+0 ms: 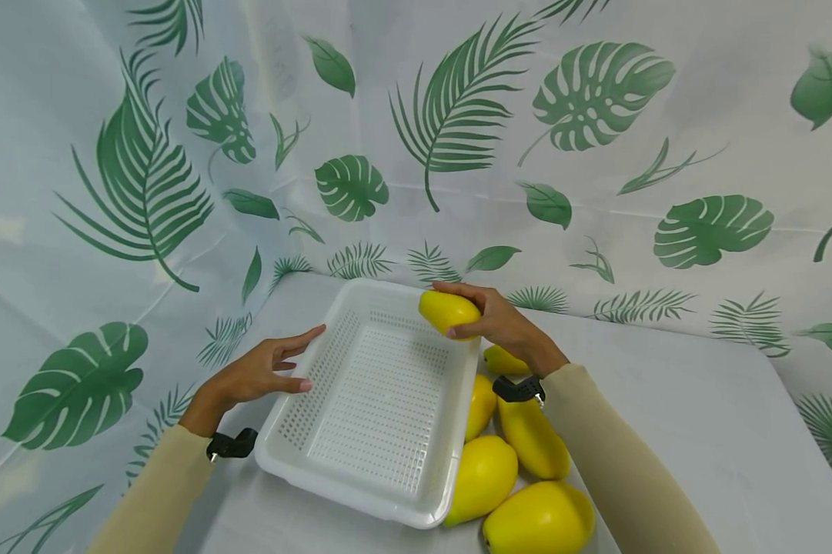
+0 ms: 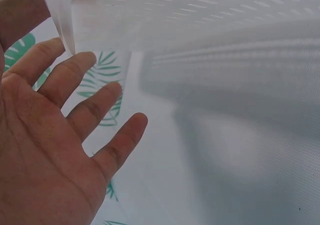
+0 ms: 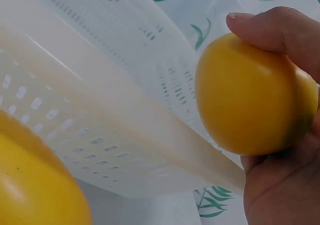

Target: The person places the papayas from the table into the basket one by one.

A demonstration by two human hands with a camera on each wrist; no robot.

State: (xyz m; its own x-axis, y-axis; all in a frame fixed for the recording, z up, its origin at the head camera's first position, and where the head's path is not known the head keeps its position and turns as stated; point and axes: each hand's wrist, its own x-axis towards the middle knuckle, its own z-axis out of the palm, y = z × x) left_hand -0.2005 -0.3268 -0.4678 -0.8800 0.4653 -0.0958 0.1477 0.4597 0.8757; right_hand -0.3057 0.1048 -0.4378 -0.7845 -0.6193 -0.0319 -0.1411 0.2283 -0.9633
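A white perforated plastic basket (image 1: 381, 400) stands in the middle of the head view, its inside bare. My left hand (image 1: 256, 377) is at its left rim, with the thumb over the edge. In the left wrist view, the fingers (image 2: 95, 112) are spread and mostly straight beside the basket wall (image 2: 150, 30). My right hand (image 1: 506, 319) holds a yellow mango (image 1: 449, 309) over the far right corner of the basket. Thumb and fingers wrap round this mango (image 3: 250, 95) in the right wrist view, where it overlaps the basket rim.
Several more yellow mangoes (image 1: 540, 519) lie on the white table (image 1: 672, 415) along the basket's right side, partly under the right forearm. A leaf-printed cloth (image 1: 416, 138) hangs behind and to the left of the table.
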